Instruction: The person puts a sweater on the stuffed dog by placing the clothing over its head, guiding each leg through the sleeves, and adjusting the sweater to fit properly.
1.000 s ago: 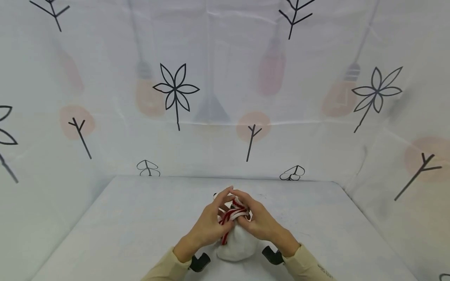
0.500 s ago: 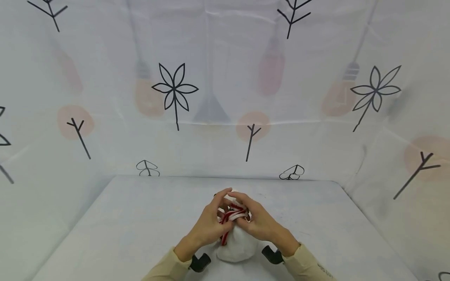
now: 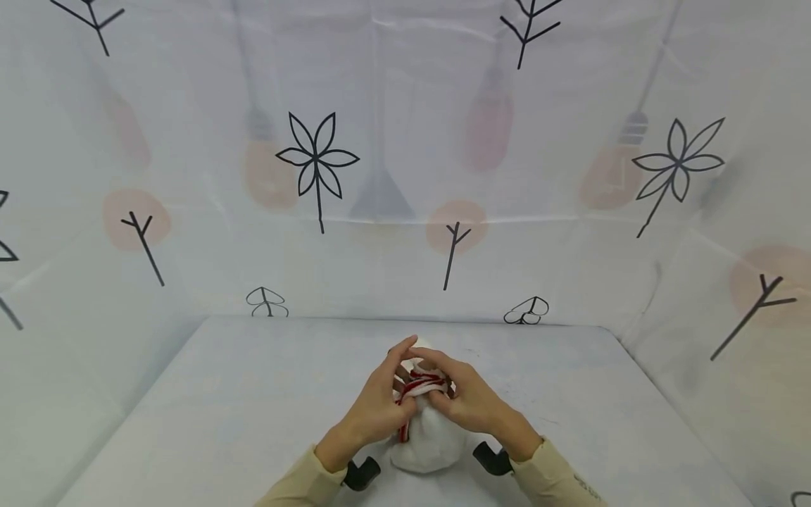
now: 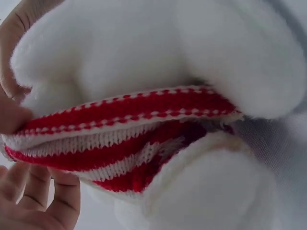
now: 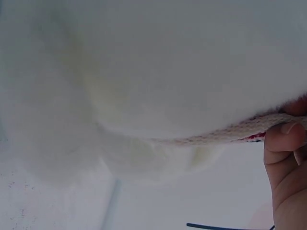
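Fingers of the left hand and right hand pinch the red-and-white knitted scarf on a white plush toy resting on the tabletop.

You have a white plush toy under your fingers: its pile is soft, fuzzy and matt, with a fleecy nap that the left wrist view shows closely. Round it runs a knitted scarf in red and white, ribbed yarn with plain visible stitches and a rough, woolly face; its pale edge looks coarse in the right wrist view. The surface is covered in smooth, matt, pale sheeting. The backdrop behind it is thin printed cloth or film with creases and a faint sheen. Your sleeves look like fine beige knit.
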